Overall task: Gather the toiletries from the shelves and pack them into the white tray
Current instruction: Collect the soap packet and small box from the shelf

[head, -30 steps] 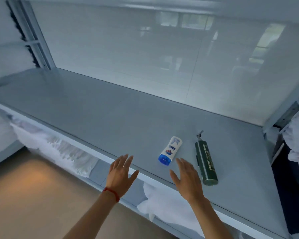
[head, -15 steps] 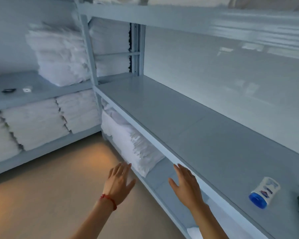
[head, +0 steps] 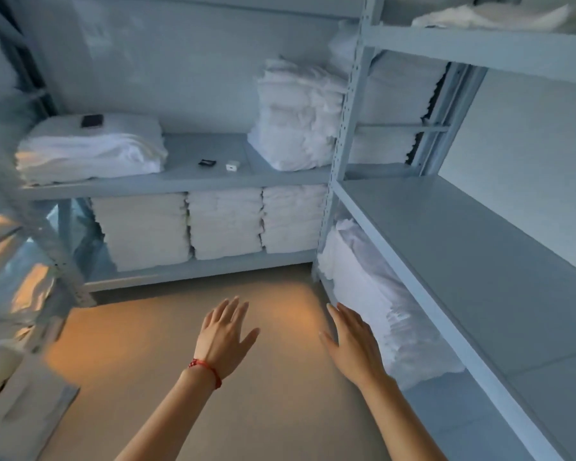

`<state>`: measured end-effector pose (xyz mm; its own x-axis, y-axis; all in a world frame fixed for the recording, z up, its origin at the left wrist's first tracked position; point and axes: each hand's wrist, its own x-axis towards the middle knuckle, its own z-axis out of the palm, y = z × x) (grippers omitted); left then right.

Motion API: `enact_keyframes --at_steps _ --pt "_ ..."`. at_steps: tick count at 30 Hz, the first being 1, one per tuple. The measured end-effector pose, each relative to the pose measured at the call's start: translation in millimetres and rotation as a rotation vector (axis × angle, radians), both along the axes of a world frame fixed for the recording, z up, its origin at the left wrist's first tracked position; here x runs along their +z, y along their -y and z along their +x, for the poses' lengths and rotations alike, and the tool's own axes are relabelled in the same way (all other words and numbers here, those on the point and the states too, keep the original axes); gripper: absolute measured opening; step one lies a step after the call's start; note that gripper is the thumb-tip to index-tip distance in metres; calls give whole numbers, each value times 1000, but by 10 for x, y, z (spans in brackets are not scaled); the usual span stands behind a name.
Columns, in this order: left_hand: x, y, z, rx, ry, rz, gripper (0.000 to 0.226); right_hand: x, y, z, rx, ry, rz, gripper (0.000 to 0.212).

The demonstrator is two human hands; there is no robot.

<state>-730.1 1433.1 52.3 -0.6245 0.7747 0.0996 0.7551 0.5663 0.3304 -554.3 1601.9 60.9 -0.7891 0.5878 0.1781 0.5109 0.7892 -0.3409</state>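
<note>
My left hand (head: 225, 334), with a red string at the wrist, and my right hand (head: 353, 344) hover over the floor with fingers spread and nothing in them. On the far shelf (head: 213, 178) lie a small black item (head: 207, 162) and a small white item (head: 232, 166), side by side, well beyond both hands. Another flat black item (head: 92, 121) rests on top of a folded white towel stack (head: 90, 148) at the left of that shelf. A white box-like thing (head: 17, 404) sits blurred at the lower left. No bottles are in view.
Grey metal shelving runs along the back and the right (head: 463, 261). White towel stacks (head: 220, 224) fill the lower back shelf, a tall stack (head: 296, 114) stands by the upright post (head: 346, 128), and linen (head: 373, 307) lies under the right shelf. Tan floor (head: 180, 344) lies under my hands.
The view has swung left, away from the shelf with the white bottle and the green bottle, which have left the frame. Both hands stay open and empty, now over the floor.
</note>
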Motion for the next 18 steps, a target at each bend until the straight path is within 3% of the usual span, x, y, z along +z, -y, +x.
enact_keyframes --at_steps 3,8,18 --pt "-28 48 -396 79 -8 12 92 -26 -103 -530 76 -9 7 55" --pt "-52 -163 -1130 183 -27 23 77 -55 -450 -1424 155 -49 2 53" --pt "230 -1060 -2618 291 -82 45 86 204 -1514 -3128 262 -53 -27 55"
